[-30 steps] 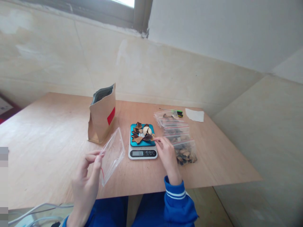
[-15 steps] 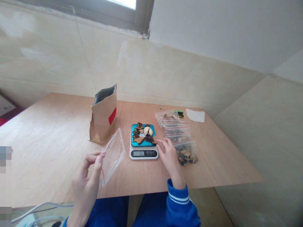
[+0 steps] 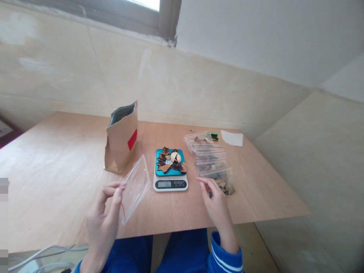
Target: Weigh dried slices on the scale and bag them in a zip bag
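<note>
My left hand (image 3: 102, 214) holds up an empty clear zip bag (image 3: 135, 189) by its edge, pinched between thumb and fingers. A digital kitchen scale (image 3: 170, 184) stands ahead of my hands, with a teal platform carrying a heap of dried brown peel pieces (image 3: 169, 160) and pale shell bits. My right hand (image 3: 214, 201) has drawn back beside the scale, holding nothing, its fingertips next to a filled zip bag of dark dried pieces (image 3: 223, 182).
Several more filled zip bags (image 3: 206, 153) lie overlapping in a row right of the scale. A kraft paper pouch (image 3: 121, 142) with a red label stands upright on the plywood table (image 3: 57, 170). A white paper sheet (image 3: 232, 138) lies at the far edge. Cables pass below the front-left edge.
My right hand has moved back and to the right, away from the scale, and no longer touches the peel pieces. My left hand and the clear bag have stayed nearly still.
</note>
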Motion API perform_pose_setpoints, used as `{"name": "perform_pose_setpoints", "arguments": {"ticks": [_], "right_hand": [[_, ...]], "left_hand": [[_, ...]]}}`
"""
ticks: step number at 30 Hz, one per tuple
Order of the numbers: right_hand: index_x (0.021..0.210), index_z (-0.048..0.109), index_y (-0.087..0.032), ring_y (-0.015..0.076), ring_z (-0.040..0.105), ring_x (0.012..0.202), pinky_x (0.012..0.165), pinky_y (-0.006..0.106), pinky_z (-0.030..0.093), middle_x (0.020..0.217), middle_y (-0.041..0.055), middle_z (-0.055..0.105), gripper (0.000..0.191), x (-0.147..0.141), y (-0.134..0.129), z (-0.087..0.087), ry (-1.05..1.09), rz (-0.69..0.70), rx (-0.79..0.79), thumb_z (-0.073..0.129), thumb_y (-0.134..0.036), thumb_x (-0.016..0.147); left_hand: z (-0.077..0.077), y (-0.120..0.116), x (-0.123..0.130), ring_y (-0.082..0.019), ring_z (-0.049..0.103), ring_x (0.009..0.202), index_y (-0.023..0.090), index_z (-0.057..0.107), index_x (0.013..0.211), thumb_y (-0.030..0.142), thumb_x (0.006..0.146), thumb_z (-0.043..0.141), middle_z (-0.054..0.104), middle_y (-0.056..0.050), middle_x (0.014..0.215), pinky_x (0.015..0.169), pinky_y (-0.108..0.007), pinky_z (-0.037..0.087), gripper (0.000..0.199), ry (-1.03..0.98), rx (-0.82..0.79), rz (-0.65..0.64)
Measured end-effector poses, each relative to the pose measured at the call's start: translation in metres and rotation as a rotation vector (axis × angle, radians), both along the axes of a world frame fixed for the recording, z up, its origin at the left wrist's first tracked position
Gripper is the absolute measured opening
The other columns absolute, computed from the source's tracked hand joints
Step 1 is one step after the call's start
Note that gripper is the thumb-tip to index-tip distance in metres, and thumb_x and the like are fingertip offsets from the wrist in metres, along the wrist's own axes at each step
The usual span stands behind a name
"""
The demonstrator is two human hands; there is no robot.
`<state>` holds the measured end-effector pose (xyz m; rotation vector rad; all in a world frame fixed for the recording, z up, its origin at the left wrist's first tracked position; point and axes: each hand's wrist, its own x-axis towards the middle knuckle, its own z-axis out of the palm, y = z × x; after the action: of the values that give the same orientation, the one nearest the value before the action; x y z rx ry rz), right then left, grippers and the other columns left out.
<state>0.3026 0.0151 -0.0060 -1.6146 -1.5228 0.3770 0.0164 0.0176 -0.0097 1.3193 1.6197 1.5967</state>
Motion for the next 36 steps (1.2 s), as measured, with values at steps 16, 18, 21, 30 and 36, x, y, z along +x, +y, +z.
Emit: {"name": "perform_pose_setpoints", "arguments": {"ticks": [16,18,21,30,36], "right_hand": [[0.11,0.062,-0.016,0.0287,0.059,0.107,0.096,0.046,0.052,0.106,0.011,0.05,0.027,-0.035,0.062,-0.037,-0.238,-0.029,-0.025,0.061,-0.014,0.083],[0.105,0.063,-0.019,0.0274,0.06,0.105,0.096,0.045,0.051,0.104,0.0082,0.051,0.023,-0.032,0.061,-0.037,-0.224,-0.024,-0.025,0.063,-0.015,0.082],[0.103,0.065,-0.021,0.0265,0.062,0.103,0.093,0.044,0.052,0.101,0.0064,0.052,0.02,-0.03,0.06,-0.036,-0.191,-0.024,-0.02,0.064,-0.02,0.083],[0.095,0.07,-0.018,0.0179,0.058,0.064,0.072,0.037,0.052,0.09,0.0078,0.061,0.033,-0.025,0.047,-0.01,-0.159,-0.101,0.037,0.051,-0.045,0.095],[0.114,0.068,-0.021,0.0154,0.06,0.074,0.07,0.029,0.053,0.104,0.0074,0.064,0.029,-0.057,0.027,0.04,0.033,0.05,0.096,0.058,-0.038,0.094]], "left_hand": [[-0.003,-0.006,0.006,-0.023,0.069,0.102,0.021,0.049,0.068,0.039,0.091,0.06,0.073,-0.006,0.104,0.095,-0.037,0.051,0.031,-0.159,0.082,0.012],[-0.003,-0.004,0.011,-0.026,0.068,0.11,0.021,0.048,0.07,0.04,0.091,0.059,0.073,-0.009,0.111,0.098,-0.041,0.051,0.031,-0.205,0.056,0.005],[-0.002,0.002,0.021,-0.028,0.066,0.116,0.021,0.045,0.072,0.045,0.092,0.055,0.072,-0.012,0.115,0.097,-0.043,0.054,0.032,-0.248,0.024,-0.011],[0.004,0.016,0.035,-0.026,0.066,0.114,0.022,0.042,0.073,0.049,0.092,0.054,0.07,-0.013,0.117,0.095,-0.042,0.053,0.036,-0.235,0.006,-0.005],[0.011,0.014,0.046,-0.025,0.064,0.118,0.022,0.044,0.075,0.047,0.093,0.054,0.068,-0.012,0.125,0.095,-0.04,0.051,0.033,-0.18,0.024,-0.016]]}}
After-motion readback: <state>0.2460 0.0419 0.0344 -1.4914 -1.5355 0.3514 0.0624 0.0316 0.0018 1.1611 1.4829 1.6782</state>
